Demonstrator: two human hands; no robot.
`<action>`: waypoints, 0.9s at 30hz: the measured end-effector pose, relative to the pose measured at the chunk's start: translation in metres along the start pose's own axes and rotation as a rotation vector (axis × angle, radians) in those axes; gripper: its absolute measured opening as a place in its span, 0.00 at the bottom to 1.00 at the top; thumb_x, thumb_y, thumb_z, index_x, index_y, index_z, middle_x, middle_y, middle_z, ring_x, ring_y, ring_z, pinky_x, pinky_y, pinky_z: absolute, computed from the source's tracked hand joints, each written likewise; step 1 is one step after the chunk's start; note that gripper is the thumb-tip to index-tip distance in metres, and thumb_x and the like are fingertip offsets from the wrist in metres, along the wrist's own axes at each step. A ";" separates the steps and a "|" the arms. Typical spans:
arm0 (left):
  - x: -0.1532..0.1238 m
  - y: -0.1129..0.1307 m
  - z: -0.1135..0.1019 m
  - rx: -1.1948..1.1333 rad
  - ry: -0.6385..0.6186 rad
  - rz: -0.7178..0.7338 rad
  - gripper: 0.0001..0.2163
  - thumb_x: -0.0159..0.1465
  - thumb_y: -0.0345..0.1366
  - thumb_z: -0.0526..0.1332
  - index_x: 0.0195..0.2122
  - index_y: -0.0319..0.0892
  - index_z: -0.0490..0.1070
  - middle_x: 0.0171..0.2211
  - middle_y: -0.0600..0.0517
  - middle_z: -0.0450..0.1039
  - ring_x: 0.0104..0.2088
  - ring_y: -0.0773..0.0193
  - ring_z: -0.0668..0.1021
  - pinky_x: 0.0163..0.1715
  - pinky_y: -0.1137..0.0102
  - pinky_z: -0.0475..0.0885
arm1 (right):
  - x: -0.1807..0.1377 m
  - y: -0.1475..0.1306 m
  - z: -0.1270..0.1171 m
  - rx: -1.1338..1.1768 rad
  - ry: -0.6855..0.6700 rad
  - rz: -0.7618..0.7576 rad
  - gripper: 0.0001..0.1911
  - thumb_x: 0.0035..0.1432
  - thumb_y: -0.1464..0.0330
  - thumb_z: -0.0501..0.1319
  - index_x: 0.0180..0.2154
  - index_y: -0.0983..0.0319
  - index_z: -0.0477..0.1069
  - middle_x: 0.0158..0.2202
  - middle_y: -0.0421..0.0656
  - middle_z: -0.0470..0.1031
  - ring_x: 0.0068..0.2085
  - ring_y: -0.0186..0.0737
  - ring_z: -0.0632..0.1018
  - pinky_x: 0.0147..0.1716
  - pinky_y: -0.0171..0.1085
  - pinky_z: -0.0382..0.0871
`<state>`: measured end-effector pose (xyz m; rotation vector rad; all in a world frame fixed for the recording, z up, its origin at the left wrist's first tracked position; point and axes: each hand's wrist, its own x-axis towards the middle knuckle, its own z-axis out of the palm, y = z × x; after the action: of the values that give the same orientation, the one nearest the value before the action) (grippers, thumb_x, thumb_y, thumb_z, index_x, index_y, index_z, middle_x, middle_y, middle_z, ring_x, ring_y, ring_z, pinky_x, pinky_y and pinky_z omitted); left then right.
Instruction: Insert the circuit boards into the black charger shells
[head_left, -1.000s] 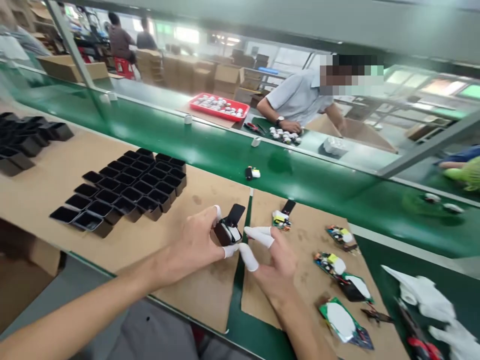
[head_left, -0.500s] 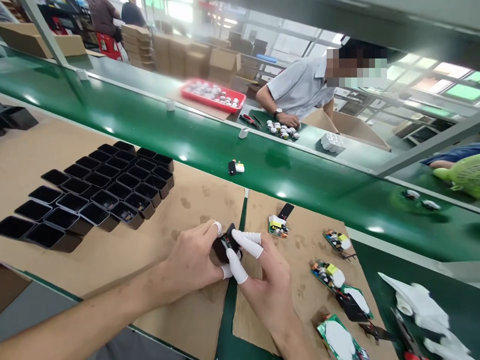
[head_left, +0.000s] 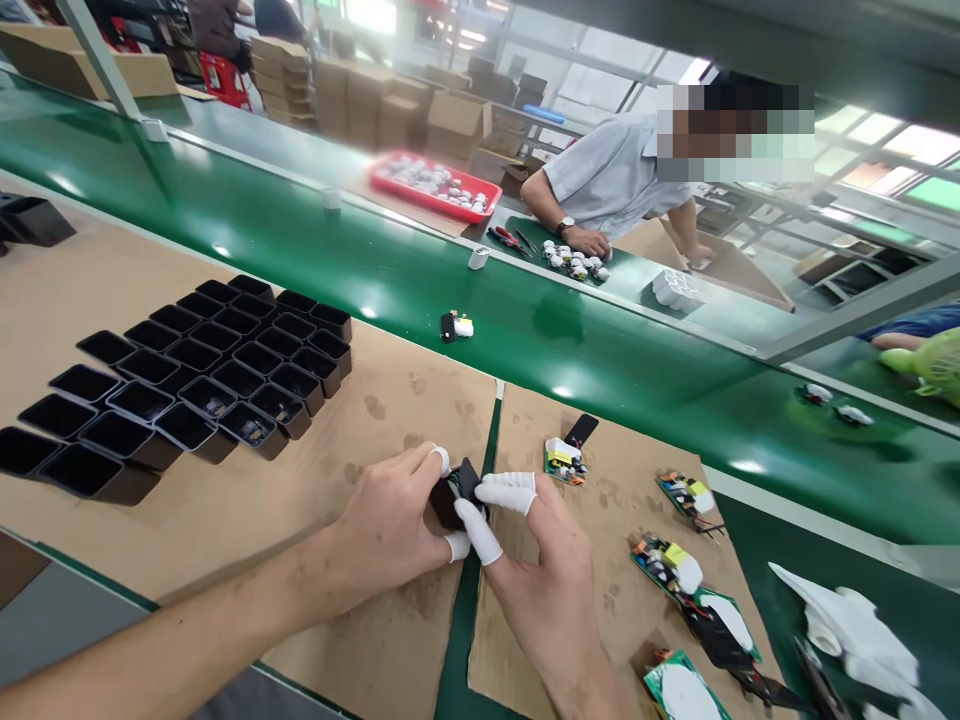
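Low in the centre of the frame, the left hand (head_left: 386, 525) pinches a black charger housing (head_left: 452, 495) firmly. The right hand (head_left: 544, 580) presses its cotted fingertips (head_left: 504, 490) closed against the same housing.

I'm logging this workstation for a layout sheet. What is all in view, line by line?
open cases: many, black, in rows, left board
circuit boards: several, green, right board
cloth: one, white, far right
conveyor belt: one, green, behind the boards
tray: one, red, across the belt
person: one, grey shirt, across the belt
small case: one, black, between both hands
left hand: grips small case
right hand: fingertips on small case
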<state>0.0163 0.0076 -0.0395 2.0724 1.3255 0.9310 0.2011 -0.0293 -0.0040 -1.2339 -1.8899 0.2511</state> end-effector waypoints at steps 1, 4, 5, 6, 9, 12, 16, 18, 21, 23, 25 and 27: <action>0.000 0.000 0.000 0.004 -0.002 0.015 0.17 0.54 0.34 0.70 0.36 0.49 0.60 0.33 0.55 0.75 0.31 0.58 0.78 0.31 0.65 0.67 | 0.001 0.002 -0.003 -0.002 -0.015 0.000 0.15 0.73 0.73 0.69 0.57 0.53 0.78 0.46 0.44 0.83 0.45 0.46 0.86 0.45 0.43 0.85; 0.000 -0.001 0.000 -0.005 0.012 0.075 0.17 0.55 0.35 0.72 0.37 0.49 0.63 0.35 0.54 0.76 0.32 0.57 0.80 0.33 0.65 0.71 | 0.002 0.006 -0.014 -0.013 -0.082 -0.019 0.23 0.74 0.75 0.65 0.65 0.52 0.75 0.48 0.44 0.83 0.49 0.48 0.83 0.49 0.44 0.84; 0.000 -0.002 0.000 -0.014 0.026 0.095 0.17 0.56 0.36 0.73 0.37 0.49 0.63 0.34 0.54 0.76 0.33 0.57 0.80 0.33 0.65 0.71 | 0.002 0.007 -0.017 -0.010 -0.097 -0.038 0.22 0.74 0.76 0.64 0.63 0.51 0.76 0.47 0.44 0.83 0.50 0.48 0.82 0.49 0.44 0.83; -0.001 -0.002 0.001 -0.024 0.038 0.107 0.17 0.56 0.37 0.73 0.37 0.49 0.63 0.34 0.54 0.76 0.32 0.57 0.80 0.32 0.65 0.71 | 0.002 0.007 -0.019 -0.006 -0.110 -0.051 0.19 0.74 0.77 0.63 0.59 0.51 0.78 0.47 0.44 0.82 0.50 0.48 0.82 0.48 0.44 0.83; -0.002 -0.002 0.002 -0.046 0.040 0.096 0.18 0.57 0.40 0.75 0.36 0.49 0.63 0.32 0.56 0.74 0.31 0.59 0.79 0.31 0.66 0.70 | 0.003 0.004 -0.020 0.015 -0.114 -0.048 0.15 0.72 0.80 0.61 0.47 0.54 0.78 0.45 0.44 0.81 0.46 0.45 0.82 0.44 0.41 0.82; -0.002 -0.003 0.001 -0.028 0.033 0.062 0.18 0.55 0.39 0.73 0.35 0.49 0.61 0.31 0.57 0.73 0.30 0.61 0.78 0.30 0.67 0.68 | 0.005 -0.002 -0.015 0.054 -0.112 -0.037 0.14 0.69 0.79 0.61 0.48 0.55 0.77 0.46 0.44 0.82 0.46 0.44 0.85 0.45 0.41 0.84; -0.003 -0.004 0.001 -0.017 0.073 0.091 0.16 0.54 0.34 0.70 0.36 0.49 0.62 0.32 0.57 0.72 0.30 0.62 0.76 0.30 0.68 0.68 | 0.004 -0.008 -0.007 0.069 -0.040 -0.045 0.10 0.69 0.76 0.70 0.48 0.56 0.76 0.48 0.44 0.83 0.47 0.42 0.87 0.47 0.39 0.85; -0.003 -0.003 0.001 -0.029 0.098 0.112 0.15 0.55 0.34 0.70 0.37 0.48 0.62 0.32 0.57 0.72 0.29 0.63 0.76 0.29 0.68 0.68 | 0.001 -0.007 -0.003 0.023 0.028 -0.036 0.09 0.71 0.76 0.70 0.45 0.56 0.76 0.48 0.45 0.83 0.49 0.41 0.87 0.49 0.38 0.85; -0.004 -0.003 0.002 -0.058 0.130 0.130 0.16 0.57 0.35 0.72 0.37 0.48 0.63 0.32 0.58 0.71 0.30 0.63 0.76 0.30 0.69 0.68 | -0.005 -0.004 0.000 -0.038 0.072 0.006 0.10 0.73 0.76 0.68 0.52 0.57 0.79 0.52 0.48 0.84 0.52 0.44 0.88 0.52 0.40 0.87; -0.003 -0.003 0.002 -0.072 0.141 0.133 0.17 0.57 0.34 0.72 0.37 0.48 0.62 0.32 0.59 0.70 0.30 0.64 0.75 0.30 0.70 0.67 | -0.008 -0.001 0.002 -0.055 0.064 -0.004 0.17 0.73 0.76 0.68 0.60 0.58 0.79 0.52 0.48 0.86 0.52 0.44 0.89 0.52 0.40 0.88; -0.003 -0.003 0.003 -0.082 0.135 0.117 0.17 0.56 0.33 0.72 0.36 0.48 0.60 0.31 0.59 0.69 0.28 0.65 0.73 0.29 0.70 0.65 | -0.010 0.001 0.003 -0.047 0.049 -0.034 0.20 0.73 0.79 0.68 0.61 0.57 0.80 0.53 0.48 0.87 0.52 0.42 0.90 0.54 0.38 0.87; -0.002 -0.003 0.004 -0.099 0.109 0.083 0.18 0.55 0.32 0.71 0.34 0.48 0.59 0.31 0.60 0.68 0.28 0.66 0.71 0.29 0.71 0.64 | -0.013 0.002 0.005 -0.029 0.048 -0.053 0.18 0.72 0.81 0.68 0.57 0.57 0.82 0.55 0.48 0.87 0.54 0.42 0.90 0.55 0.36 0.87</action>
<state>0.0170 0.0069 -0.0447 2.0389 1.2284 1.1366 0.2009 -0.0377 -0.0156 -1.1965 -1.8875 0.1649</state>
